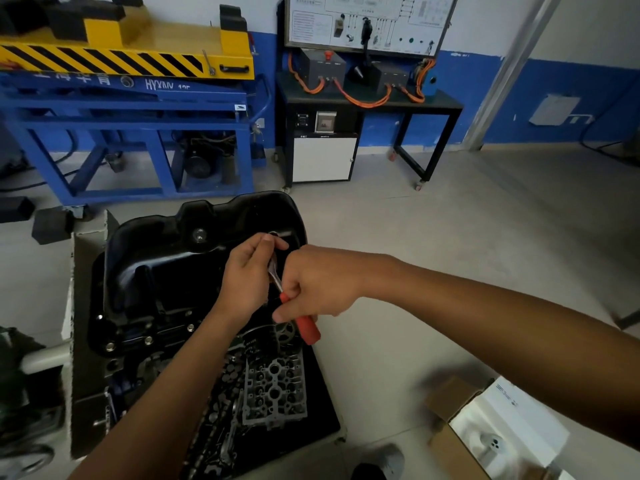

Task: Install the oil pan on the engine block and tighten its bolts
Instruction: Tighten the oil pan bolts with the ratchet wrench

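Black oil pan (166,258): one | ratchet (306,329): one | left hand (247,275), right hand (318,282): fingers (266,241) gripping ratchet

The glossy black pressed-steel oil pan (162,268) is black throughout. The slim steel ratchet wrench (306,328) has a silver shank and a red grip. The cast metal cylinder head (273,393) is matt grey. The blue tubular steel lift frame (131,109) carries a yellow deck (173,41) edged with black-and-yellow diagonal stripes. The looped bench cables (365,103) are orange.

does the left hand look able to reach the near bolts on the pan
Likely yes: the bolts sit uncovered on the pan rim, but the left hand holds the ratchet head.
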`<state>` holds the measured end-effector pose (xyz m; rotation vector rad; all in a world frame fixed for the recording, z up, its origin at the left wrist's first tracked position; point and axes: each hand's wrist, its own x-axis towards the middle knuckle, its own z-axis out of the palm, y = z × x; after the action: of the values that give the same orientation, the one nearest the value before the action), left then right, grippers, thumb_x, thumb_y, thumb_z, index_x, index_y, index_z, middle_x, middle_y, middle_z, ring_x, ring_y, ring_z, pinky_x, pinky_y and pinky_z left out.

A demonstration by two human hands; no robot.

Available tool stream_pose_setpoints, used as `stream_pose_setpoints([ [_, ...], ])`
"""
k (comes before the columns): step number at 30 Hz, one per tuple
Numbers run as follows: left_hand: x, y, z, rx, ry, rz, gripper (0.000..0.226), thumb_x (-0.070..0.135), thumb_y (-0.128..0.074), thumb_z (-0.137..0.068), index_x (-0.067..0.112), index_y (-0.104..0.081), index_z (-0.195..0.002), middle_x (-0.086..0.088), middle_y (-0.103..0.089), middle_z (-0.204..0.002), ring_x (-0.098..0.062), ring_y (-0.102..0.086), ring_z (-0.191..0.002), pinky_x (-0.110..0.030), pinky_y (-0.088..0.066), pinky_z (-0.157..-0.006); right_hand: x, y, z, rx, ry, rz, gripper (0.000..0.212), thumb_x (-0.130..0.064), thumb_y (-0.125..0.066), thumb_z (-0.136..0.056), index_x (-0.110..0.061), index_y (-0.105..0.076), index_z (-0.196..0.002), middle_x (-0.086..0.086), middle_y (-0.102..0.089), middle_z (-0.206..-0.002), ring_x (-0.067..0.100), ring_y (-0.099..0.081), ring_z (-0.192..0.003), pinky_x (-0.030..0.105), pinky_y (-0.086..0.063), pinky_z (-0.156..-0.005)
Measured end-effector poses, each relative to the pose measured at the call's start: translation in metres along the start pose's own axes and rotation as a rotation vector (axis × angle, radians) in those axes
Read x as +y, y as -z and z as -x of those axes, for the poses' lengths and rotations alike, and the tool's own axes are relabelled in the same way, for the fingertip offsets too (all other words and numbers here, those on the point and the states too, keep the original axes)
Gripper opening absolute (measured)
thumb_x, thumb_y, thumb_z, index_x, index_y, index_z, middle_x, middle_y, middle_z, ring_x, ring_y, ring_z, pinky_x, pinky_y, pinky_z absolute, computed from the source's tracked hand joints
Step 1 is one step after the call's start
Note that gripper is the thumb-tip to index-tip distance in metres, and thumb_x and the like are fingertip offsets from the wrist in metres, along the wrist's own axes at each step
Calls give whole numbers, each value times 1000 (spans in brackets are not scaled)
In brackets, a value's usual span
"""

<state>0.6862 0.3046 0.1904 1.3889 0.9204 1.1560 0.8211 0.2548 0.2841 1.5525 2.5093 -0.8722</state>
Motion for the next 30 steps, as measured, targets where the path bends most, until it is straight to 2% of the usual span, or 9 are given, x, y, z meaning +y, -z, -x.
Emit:
stream_pose_setpoints([
  [5,2,8,1,-147,32,24,41,37,-40,-97,11,-71,-95,-39,-54,-87,-31,-50,-76,-39,-42,-71,7,13,-2,-134,-124,3,40,-36,-75,-87,-1,-67,-71,5,-65,-59,9,-58,-46,12,-41,-42],
  [9,2,10,-1,-209,68,20,36,37,-40,-99,31,-75,-108,-9,-54,-66,-12,-48,-62,-26,-39,-58,15,26,-4,-161,-205,98,38,-39,-79,-83,-2,-70,-75,3,-65,-60,6,-60,-48,10,-39,-41],
  [11,0,11,-1,-245,79,34,36,29,-39,-106,31,-73,-115,0,-47,-59,-12,-42,-56,-27,-34,-56,19,32,-4,-146,-219,198,37,-37,-80,-82,-4,-69,-69,1,-64,-54,2,-54,-41,9,-36,-39],
  [14,-1,10,0,-284,101,17,37,20,-35,-109,25,-68,-126,6,-46,-55,-8,-42,-53,-19,-38,-55,25,40,-6,-5,-224,386,38,-34,-83,-78,-16,-58,-56,-4,-56,-50,9,-50,-45,23,-39,-44],
  [18,1,7,0,-347,98,30,37,31,-37,-104,29,-65,-128,8,-38,-55,-8,-34,-52,-22,-30,-55,29,35,-12,307,-182,567,23,-22,-75,-84,-18,-55,-73,-2,-40,-69,18,-48,-59,27,-28,-48],
  [21,1,10,-1,-378,71,26,40,39,-37,-100,38,-68,-125,3,-35,-56,-14,-31,-54,-26,-30,-57,33,27,-16,383,-142,595,16,-17,-69,-87,-18,-56,-77,-2,-35,-67,14,-37,-54,27,-23,-46],
  [26,-3,10,6,-263,32,19,39,47,-42,-101,31,-70,-122,5,-43,-56,-11,-38,-55,-24,-36,-58,36,28,-7,346,-131,575,20,-29,-68,-88,-20,-56,-75,-3,-41,-68,21,-49,-61,27,-25,-47],
  [28,-4,8,7,-134,29,51,36,46,-47,-101,24,-74,-110,10,-48,-57,-6,-44,-54,-19,-39,-56,33,27,-2,276,-126,504,31,-33,-70,-86,-21,-50,-65,0,-50,-67,24,-55,-66,29,-34,-49],
  [30,-3,6,6,-21,30,64,31,36,-48,-103,19,-74,-101,11,-53,-60,-2,-48,-56,-16,-42,-55,25,24,2,137,-116,332,34,-38,-72,-85,-16,-58,-62,0,-64,-62,17,-61,-63,31,-47,-54],
])
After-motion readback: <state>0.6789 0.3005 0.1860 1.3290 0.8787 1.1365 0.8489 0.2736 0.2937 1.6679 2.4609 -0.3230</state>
